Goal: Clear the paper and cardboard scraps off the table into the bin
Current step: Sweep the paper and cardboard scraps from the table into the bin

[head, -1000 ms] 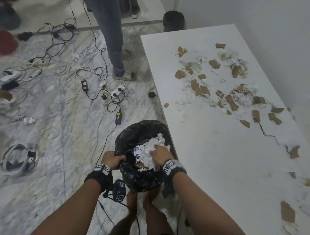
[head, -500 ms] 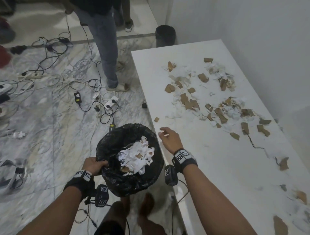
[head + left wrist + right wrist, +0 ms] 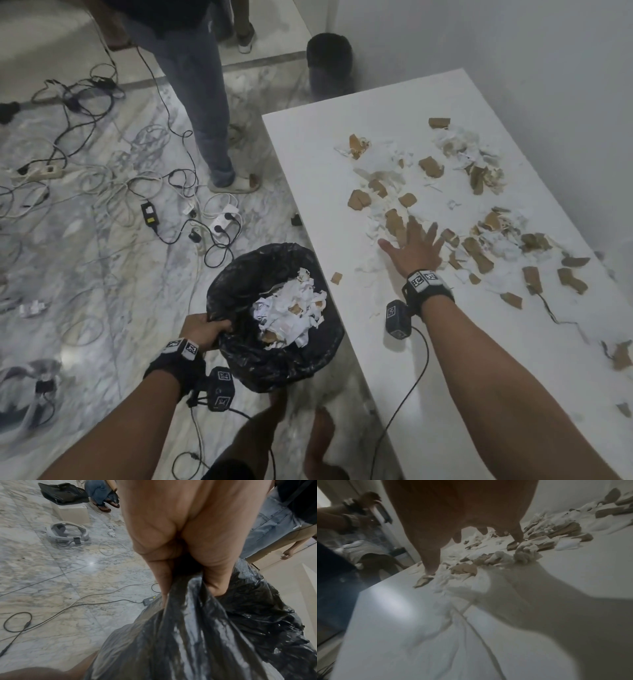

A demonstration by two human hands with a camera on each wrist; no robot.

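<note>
Fingers of the right hand spread flat over scraps on the counter — left hand grips the bin liner.

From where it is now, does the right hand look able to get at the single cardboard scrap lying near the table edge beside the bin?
Probably yes. The right hand lies open and flat on the table, holding nothing, and that cardboard scrap lies alone, with only bare table between them.
</note>
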